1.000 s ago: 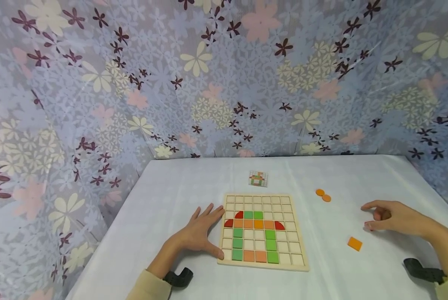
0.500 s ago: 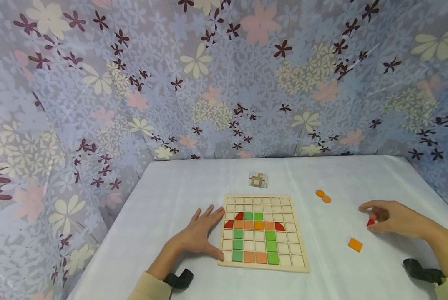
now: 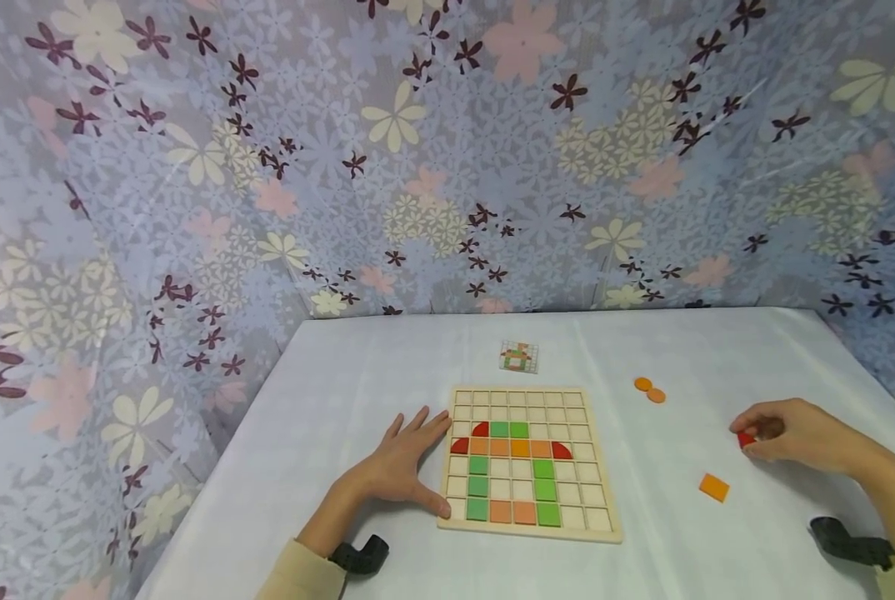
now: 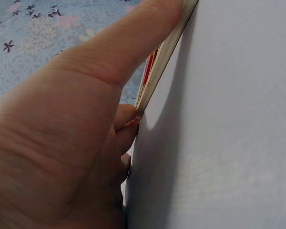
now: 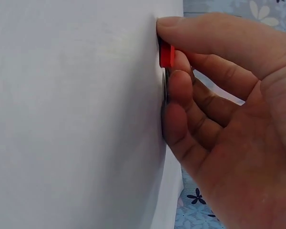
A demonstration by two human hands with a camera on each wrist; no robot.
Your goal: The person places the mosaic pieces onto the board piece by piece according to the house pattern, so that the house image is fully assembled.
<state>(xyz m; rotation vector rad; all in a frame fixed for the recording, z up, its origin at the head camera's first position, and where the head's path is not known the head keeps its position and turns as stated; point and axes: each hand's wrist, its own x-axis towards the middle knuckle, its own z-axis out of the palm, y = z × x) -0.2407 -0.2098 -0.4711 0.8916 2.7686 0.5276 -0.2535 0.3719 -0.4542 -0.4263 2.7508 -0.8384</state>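
A wooden grid board [image 3: 567,493] lies on the table, with several red, green and orange tiles set in its cells. Along its left edge my left hand [image 3: 395,473] is spread, fingers and thumb straight and touching the rim; the left wrist view shows the thumb against the board's side [image 4: 163,62]. Off to the right, my right hand [image 3: 803,435] pinches a small red tile [image 3: 746,439] between thumb and fingers, down at the tabletop. Only part of this red tile [image 5: 167,56] shows in the right wrist view, so its full shape is hidden.
Beyond the board lies a small pattern card [image 3: 518,357]. Two orange discs [image 3: 655,396] touch each other right of the board. An orange square tile [image 3: 714,487] sits between the board and my right hand. A flowered curtain [image 3: 447,167] hangs behind the white-covered table [image 3: 372,358].
My right fingers have closed on the red tile, which was partly uncovered between them half a second ago. My left hand and the board tiles stay as they were.
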